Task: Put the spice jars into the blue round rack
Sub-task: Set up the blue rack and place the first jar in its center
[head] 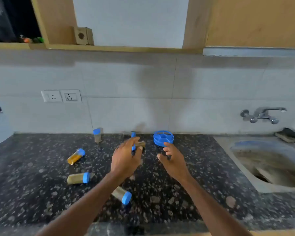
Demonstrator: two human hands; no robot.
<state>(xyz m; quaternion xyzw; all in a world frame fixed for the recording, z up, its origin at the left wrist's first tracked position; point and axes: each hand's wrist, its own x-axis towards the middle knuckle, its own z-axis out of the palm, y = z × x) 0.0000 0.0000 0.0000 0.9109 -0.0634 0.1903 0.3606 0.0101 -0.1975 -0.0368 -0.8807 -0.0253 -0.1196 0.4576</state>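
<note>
Head view, left to right: two wall sockets (61, 96) sit on the tiled backsplash. On the dark speckled counter (194, 193) lie three blue-capped jars on their sides: an orange-filled jar (75, 156), a tan jar (78, 178) nearer the front edge, and a third jar (122, 195) partly hidden under the left forearm. An upright jar (97, 135) stands at the back by the wall.

Left hand (126, 159) reaches fwd over mid-counter, back of hand up, fingers curled round a small jar (139, 144) w/ a blue cap; motion blur makes the exact hold unclear, but it looks clamped between thumb and fingers. Another blue bit shows just behind it, too blurred to tell.

Right hand (173, 160) is out beside it, palm turned inward, fingers spread and loose, holding nothing, just in front of the blue round rack (163, 138). Rack stands at the back of the counter, no jars in it.

Further right: sink (269, 167) and a wall tap (262, 114). No readable labels or writing on any jar.
</note>
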